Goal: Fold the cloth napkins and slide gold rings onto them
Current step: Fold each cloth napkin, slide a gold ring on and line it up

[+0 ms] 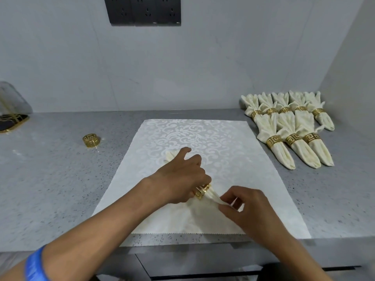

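At nine o'clock, at the far left edge, a dark tray with gold wire trim [12, 121] sits on the speckled grey stone tabletop [50, 179], partly cut off by the frame. Nearer centre, still toward nine o'clock, a spare gold ring [91, 140] lies alone on the stone; its band is pierced metal in a key-fret pattern.

At centre, a white damask cloth [223, 142] with a raised scroll pattern lies flat, its near edge pinked. On it lies the cream napkin [200, 211] I am working, gathered into a narrow neck.

My left hand [182, 177] reaches in from seven o'clock, forearm extended, a blue wristband [34, 264] on the arm. Its fingers are curled around a second gold ring [202, 191] seated on the napkin's neck; the forefinger points toward twelve o'clock.

My right hand [246, 209] enters from five o'clock, thumb and fingertips pinching the napkin's gathered end just beside the ring.

At two o'clock, finished ringed napkins [288, 126] lie in two overlapping rows, fanned tops toward the wall.
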A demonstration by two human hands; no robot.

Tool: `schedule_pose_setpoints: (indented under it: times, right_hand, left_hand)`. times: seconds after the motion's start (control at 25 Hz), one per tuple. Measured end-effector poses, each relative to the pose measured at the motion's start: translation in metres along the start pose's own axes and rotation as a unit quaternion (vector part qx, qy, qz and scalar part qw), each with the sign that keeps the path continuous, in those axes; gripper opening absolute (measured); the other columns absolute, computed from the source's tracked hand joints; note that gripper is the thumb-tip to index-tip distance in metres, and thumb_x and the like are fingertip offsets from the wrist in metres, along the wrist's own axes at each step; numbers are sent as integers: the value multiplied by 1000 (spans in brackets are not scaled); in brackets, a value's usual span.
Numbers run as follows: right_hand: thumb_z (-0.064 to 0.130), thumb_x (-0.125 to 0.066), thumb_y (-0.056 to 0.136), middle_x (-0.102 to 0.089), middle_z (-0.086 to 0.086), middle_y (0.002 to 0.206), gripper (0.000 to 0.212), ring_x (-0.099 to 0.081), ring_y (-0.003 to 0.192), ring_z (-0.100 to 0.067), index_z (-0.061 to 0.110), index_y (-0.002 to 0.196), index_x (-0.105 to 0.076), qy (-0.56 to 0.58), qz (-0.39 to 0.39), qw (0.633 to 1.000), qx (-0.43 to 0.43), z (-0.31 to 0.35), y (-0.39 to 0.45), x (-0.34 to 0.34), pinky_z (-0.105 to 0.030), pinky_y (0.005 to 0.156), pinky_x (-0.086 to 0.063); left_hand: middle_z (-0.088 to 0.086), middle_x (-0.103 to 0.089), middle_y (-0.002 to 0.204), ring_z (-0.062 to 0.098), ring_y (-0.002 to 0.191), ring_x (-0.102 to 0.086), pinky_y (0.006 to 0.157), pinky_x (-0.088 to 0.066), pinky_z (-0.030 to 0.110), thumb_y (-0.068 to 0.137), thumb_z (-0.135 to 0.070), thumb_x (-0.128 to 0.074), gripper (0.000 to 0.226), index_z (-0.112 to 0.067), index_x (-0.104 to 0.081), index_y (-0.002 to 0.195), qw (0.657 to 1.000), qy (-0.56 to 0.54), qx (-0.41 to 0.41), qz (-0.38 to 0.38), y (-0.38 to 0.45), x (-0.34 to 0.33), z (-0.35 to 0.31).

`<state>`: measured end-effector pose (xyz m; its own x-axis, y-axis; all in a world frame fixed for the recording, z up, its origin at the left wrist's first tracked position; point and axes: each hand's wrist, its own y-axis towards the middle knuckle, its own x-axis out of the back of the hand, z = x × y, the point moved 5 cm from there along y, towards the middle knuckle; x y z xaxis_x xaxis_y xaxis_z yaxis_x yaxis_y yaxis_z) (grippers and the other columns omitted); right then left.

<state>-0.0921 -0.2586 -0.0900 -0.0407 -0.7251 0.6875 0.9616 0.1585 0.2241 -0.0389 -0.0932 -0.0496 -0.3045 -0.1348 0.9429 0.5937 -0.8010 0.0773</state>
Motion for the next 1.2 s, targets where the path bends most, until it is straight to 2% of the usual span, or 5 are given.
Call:
schedule_pose_setpoints:
  times: [0.2,0.36,0.68,0.96,1.2]
  right_hand:
    - [33,-74,81,-64,16,70,15,-60,66,-4,29,73,-63,16,-68,994,-89,17,-23,-27,-17,57,-46]
    - [44,-64,89,-68,21,82,12,-62,73,1,33,90,-69,-13,-64,996,-57,21,-10,-29,-15,64,-46]
    - [39,-85,71,-45,32,131,89,-55,107,0,48,143,-32,60,187,980,-9,-10,71,-27,-19,81,-51]
    - [40,-83,71,-61,21,94,35,-58,91,-2,35,97,-60,19,15,999,27,-21,63,-20,-25,79,-51]
    - [25,-80,79,-63,14,78,16,-61,76,-8,24,78,-64,21,-83,995,46,-22,42,-33,-34,68,-51]
  left_hand:
    - [2,-57,132,26,121,-49,108,-33,53,64,-8,-80,61,-22,-61,120,988,-18,96,-118,-12,-6,-17]
    - [-14,-49,129,15,120,-45,98,-39,35,78,-34,-68,53,-32,-46,127,861,-308,378,-146,-55,-33,-16]
    - [-25,-44,141,-3,129,-41,102,-43,28,70,-43,-81,91,-43,-32,146,807,-545,226,-28,-16,-59,16]
    - [-14,-68,90,4,85,-62,78,-52,34,69,-36,-83,30,-35,-67,94,779,-503,338,-163,-38,-65,19]
    - [-18,-69,81,-1,79,-65,73,-56,26,79,-21,-80,17,-29,-79,94,745,-477,389,-256,-42,-54,-6]
